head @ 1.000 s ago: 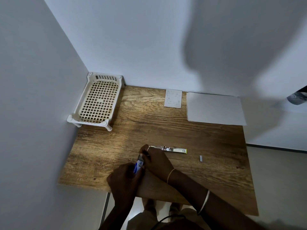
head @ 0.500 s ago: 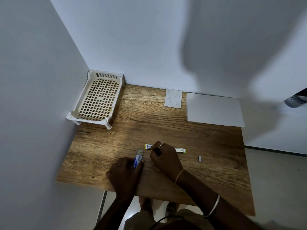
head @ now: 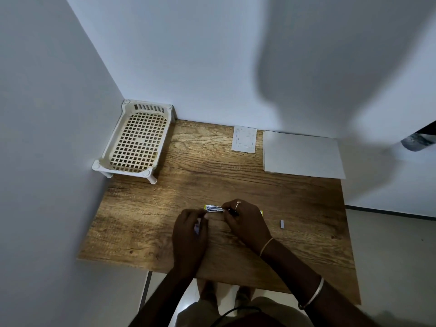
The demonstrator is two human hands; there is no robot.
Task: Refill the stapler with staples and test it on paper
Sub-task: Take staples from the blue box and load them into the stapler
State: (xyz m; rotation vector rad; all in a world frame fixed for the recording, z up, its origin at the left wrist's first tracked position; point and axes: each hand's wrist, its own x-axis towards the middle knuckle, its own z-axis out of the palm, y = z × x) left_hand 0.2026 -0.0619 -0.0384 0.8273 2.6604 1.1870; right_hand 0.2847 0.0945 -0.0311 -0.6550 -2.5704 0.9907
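Note:
A small blue and white stapler sits in my left hand, mostly hidden by the curled fingers. A long narrow staple box with yellow ends lies on the wooden table just beyond both hands. My right hand rests over the middle of the box with its fingertips pinched on it; only the left part and a yellow tip show. My left thumb touches the box's left part. A short grey strip of staples lies to the right. White paper sheets lie at the back right.
A cream plastic lattice basket stands in the back left corner against the walls. A small white slip with marks lies beside the paper. Walls close off the left and back; the table's near edge is just under my wrists.
My left hand has moved forward and right with the stapler until it meets the staple box. My right hand has slid right along the box, uncovering its left end.

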